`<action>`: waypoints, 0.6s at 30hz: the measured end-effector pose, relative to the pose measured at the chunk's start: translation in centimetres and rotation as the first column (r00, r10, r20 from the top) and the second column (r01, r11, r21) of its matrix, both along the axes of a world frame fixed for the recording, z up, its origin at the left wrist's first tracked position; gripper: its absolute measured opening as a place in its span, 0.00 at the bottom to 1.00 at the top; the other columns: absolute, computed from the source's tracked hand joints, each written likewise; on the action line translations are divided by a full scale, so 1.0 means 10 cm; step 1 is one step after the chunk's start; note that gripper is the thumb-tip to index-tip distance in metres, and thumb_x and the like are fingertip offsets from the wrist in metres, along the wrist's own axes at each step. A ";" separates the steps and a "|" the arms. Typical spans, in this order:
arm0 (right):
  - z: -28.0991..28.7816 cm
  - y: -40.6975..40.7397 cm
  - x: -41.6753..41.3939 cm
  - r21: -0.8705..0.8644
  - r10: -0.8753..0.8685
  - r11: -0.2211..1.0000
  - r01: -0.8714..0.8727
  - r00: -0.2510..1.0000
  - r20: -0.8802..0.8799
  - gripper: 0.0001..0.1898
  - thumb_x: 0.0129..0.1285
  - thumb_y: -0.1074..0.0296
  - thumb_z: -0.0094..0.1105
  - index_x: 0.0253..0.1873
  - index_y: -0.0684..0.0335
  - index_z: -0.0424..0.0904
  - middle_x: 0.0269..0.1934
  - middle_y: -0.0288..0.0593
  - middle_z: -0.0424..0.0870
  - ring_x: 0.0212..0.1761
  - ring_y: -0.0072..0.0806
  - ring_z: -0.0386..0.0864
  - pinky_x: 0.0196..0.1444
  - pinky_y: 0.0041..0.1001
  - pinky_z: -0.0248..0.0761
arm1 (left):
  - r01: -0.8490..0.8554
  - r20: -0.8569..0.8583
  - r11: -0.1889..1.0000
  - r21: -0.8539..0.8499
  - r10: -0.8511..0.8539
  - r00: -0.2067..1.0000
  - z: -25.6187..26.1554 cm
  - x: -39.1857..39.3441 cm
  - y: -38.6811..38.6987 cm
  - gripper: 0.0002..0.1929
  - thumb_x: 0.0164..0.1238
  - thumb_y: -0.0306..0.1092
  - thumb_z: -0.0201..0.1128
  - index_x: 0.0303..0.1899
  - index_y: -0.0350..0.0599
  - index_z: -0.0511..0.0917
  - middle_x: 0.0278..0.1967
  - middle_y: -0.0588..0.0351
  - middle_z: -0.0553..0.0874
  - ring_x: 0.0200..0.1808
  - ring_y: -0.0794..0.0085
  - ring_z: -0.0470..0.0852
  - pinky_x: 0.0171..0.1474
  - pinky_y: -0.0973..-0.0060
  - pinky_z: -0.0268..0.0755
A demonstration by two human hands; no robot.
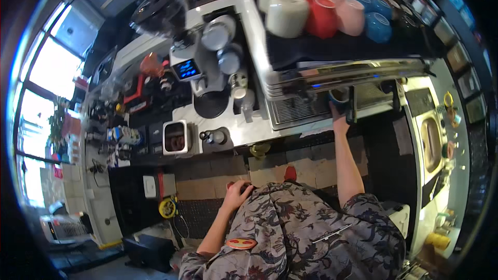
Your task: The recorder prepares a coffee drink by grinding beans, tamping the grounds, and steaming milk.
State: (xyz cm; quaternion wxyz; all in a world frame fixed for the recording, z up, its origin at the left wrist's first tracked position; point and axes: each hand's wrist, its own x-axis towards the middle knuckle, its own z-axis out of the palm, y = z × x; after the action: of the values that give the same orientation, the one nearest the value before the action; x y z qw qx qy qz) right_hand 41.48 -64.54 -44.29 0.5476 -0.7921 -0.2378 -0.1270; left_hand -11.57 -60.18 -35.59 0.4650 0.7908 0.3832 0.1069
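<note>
My right hand (337, 112) reaches out to the espresso machine and is closed around a dark blue cup (340, 95). The cup sits over the machine's slatted metal drip tray (286, 114). Just to its right, a black portafilter handle (351, 107) points towards me and partly hides the hand. My left hand (238, 194) rests by my waist at the hem of my patterned shirt (288, 221), its fingers curled. Whether anything is in its palm is hidden.
Upturned white, red, pink and blue cups crowd the machine's top (346, 52). Left of it stand a coffee grinder (186, 56) with a lit screen, a tamper (218, 136) and a metal container (175, 137). A sink (430, 144) lies at the right.
</note>
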 end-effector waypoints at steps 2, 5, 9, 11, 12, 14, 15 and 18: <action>-0.06 -0.22 0.07 -0.339 -0.191 0.915 0.221 0.974 0.119 0.43 0.62 0.35 0.70 0.72 0.63 0.74 0.65 0.59 0.82 0.70 0.50 0.78 0.69 0.44 0.70 | 0.002 0.007 1.000 -0.010 -0.001 1.000 -0.06 -0.18 0.12 0.16 0.74 0.40 0.68 0.51 0.36 0.85 0.42 0.43 0.90 0.42 0.55 0.90 0.47 0.62 0.81; 0.64 -0.03 -0.54 -0.284 -0.138 0.956 0.074 0.967 -0.213 0.34 0.60 0.53 0.80 0.62 0.73 0.79 0.50 0.61 0.89 0.50 0.49 0.86 0.57 0.40 0.77 | -0.105 -0.022 0.992 0.065 0.107 0.994 -0.17 -0.76 0.21 0.16 0.74 0.40 0.67 0.51 0.37 0.85 0.43 0.43 0.89 0.42 0.55 0.90 0.47 0.63 0.81; 0.33 -0.31 -0.89 -0.102 -0.401 0.913 0.394 0.915 -0.053 0.29 0.72 0.50 0.65 0.51 0.81 0.81 0.51 0.70 0.85 0.51 0.61 0.83 0.59 0.50 0.73 | -0.139 0.080 0.990 -0.004 0.139 0.987 -0.24 -1.29 0.62 0.15 0.73 0.39 0.67 0.51 0.38 0.85 0.45 0.44 0.89 0.44 0.54 0.89 0.48 0.62 0.80; 0.07 -0.22 -1.58 -0.166 -0.728 0.650 0.741 0.671 0.142 0.27 0.73 0.52 0.63 0.50 0.82 0.82 0.49 0.71 0.85 0.52 0.63 0.83 0.61 0.52 0.74 | -0.179 0.146 0.983 0.041 0.171 0.974 -0.38 -1.68 0.81 0.13 0.73 0.38 0.67 0.51 0.40 0.85 0.45 0.45 0.88 0.45 0.53 0.88 0.48 0.62 0.80; -0.06 -0.23 -2.01 -0.328 -0.688 0.674 0.661 0.724 0.047 0.28 0.73 0.51 0.63 0.51 0.81 0.82 0.50 0.71 0.85 0.53 0.64 0.83 0.61 0.51 0.74 | -0.183 0.138 0.980 0.074 0.172 0.975 -0.35 -1.94 0.96 0.13 0.73 0.38 0.68 0.50 0.40 0.85 0.45 0.45 0.88 0.44 0.53 0.88 0.49 0.62 0.80; -0.33 -0.23 -2.76 -0.487 -0.570 0.750 0.447 0.810 -0.135 0.29 0.71 0.50 0.64 0.53 0.81 0.81 0.51 0.69 0.86 0.54 0.63 0.83 0.62 0.51 0.74 | -0.236 0.132 0.971 0.039 0.229 0.964 -0.21 -2.27 1.20 0.10 0.72 0.35 0.68 0.48 0.41 0.86 0.42 0.47 0.88 0.42 0.55 0.88 0.46 0.64 0.80; -0.50 -0.21 -3.12 -0.494 -0.496 0.799 0.343 0.841 -0.218 0.30 0.70 0.49 0.65 0.54 0.80 0.81 0.51 0.69 0.85 0.53 0.61 0.83 0.61 0.51 0.74 | -0.241 0.143 0.970 0.041 0.233 0.962 -0.18 -2.40 1.38 0.10 0.72 0.35 0.68 0.48 0.41 0.86 0.42 0.47 0.88 0.42 0.55 0.88 0.46 0.64 0.80; -0.89 0.02 -4.04 -0.414 -0.169 0.908 0.066 0.962 -0.216 0.25 0.68 0.53 0.70 0.55 0.74 0.83 0.45 0.58 0.88 0.47 0.45 0.87 0.52 0.42 0.78 | -0.403 0.287 0.908 0.115 0.358 0.889 -0.06 -2.79 1.90 0.08 0.69 0.29 0.68 0.46 0.38 0.86 0.38 0.50 0.87 0.37 0.65 0.88 0.40 0.71 0.79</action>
State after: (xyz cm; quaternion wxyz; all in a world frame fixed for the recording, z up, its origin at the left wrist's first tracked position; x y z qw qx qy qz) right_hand 1.03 -64.39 -53.22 0.3892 -0.9104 -0.1404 -0.0087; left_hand -39.47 -41.17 -36.20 0.4111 0.7163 0.4564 0.3311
